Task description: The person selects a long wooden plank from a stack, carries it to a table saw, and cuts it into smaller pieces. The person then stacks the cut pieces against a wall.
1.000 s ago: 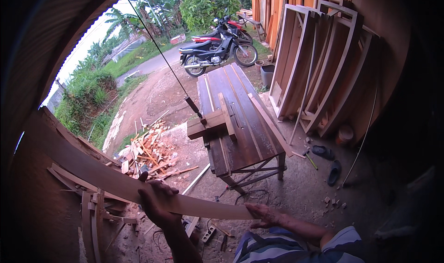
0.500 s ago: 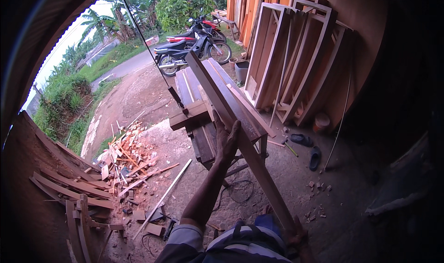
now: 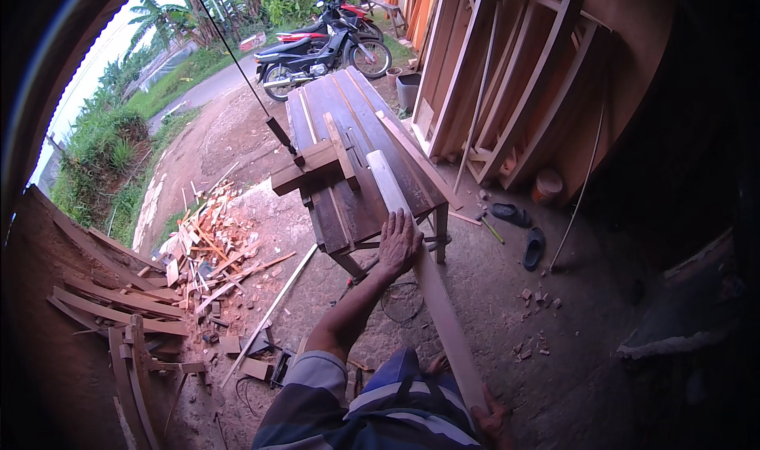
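Head view: left hand (image 3: pixel 400 244) pressing flat on curved wooden plank (image 3: pixel 419 276), right hand (image 3: pixel 492 418) gripping its near end, feeding onto saw table (image 3: pixel 332 205) mid-frame; next needs alignment

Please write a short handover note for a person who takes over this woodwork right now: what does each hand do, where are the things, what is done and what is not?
Left hand: flat on the long pale plank, near the table's front edge.
Right hand: grips the plank's near end, low by the body.
Plank: far end lies on the dark wooden work table, near end in the air, running lengthwise.
On the table: a thick wood block across the top.
Done: plank is brought to the table and its front part rests there.
Left: most of the plank is not yet on the table.
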A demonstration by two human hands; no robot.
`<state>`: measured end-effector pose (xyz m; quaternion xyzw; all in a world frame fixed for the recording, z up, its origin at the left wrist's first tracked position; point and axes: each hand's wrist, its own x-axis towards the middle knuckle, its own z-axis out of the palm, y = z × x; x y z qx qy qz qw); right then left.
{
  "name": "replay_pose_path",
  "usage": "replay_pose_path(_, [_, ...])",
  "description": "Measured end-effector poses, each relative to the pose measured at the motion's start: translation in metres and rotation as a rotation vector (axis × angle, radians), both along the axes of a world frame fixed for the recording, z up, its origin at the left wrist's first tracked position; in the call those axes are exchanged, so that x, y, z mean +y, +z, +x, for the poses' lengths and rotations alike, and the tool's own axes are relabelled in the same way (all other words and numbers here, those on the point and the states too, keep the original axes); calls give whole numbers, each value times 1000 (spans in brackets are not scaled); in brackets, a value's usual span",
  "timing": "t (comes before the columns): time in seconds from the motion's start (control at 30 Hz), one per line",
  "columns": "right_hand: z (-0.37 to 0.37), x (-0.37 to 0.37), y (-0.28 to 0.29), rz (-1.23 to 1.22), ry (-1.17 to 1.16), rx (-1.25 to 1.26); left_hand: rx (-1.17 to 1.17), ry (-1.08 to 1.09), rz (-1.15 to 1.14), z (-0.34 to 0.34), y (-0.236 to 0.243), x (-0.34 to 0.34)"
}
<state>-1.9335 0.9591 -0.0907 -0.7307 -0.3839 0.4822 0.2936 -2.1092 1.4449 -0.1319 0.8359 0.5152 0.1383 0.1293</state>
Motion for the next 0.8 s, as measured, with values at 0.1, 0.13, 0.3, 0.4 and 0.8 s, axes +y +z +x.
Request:
replay_pose_path(0.1, [6,13,0,-13,44,-17,28,4,-7,-9,-13,20])
replay_pose_path(0.13, [6,16,2,-26,79,-31,17,7,-47,-15,-16,27])
replay_pose_path(0.3, [-1,31,5,-142,59,48,75,-33,-66,-46,-16,70])
replay_pose_path(0.4, [-3,34,-5,-206,50,105,63,-29,-17,-58,-17,83])
replay_pose_path(0.8, [6,28,-56,-56,90,231,145,-178,-63,-70,-21,117])
